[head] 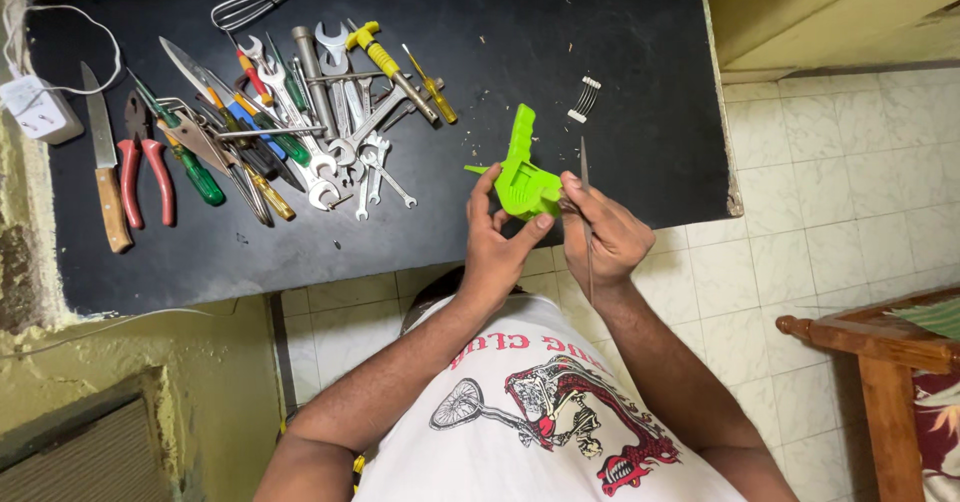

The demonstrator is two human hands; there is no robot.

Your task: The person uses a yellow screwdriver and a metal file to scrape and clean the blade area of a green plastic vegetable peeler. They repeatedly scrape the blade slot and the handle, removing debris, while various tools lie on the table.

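My left hand (497, 245) grips a bright green plastic housing (525, 170), held up in front of my chest over the near edge of a black countertop (560, 52). My right hand (603, 234) sits just right of it, pinching a thin metal rod-like tool (586, 217) that runs upright through the fingers, its upper end beside the green part. The two hands almost touch. The side of the housing that faces away from me is hidden.
A heap of hand tools (290, 122) lies on the counter's left: spanners, screwdrivers, red-handled pliers (145, 167), a wooden-handled knife (105, 172), a whisk (260, 2). A small black-and-white part (584, 99) lies near the green piece. White tiled floor lies to the right, and a wooden furniture corner (880, 357) stands at lower right.
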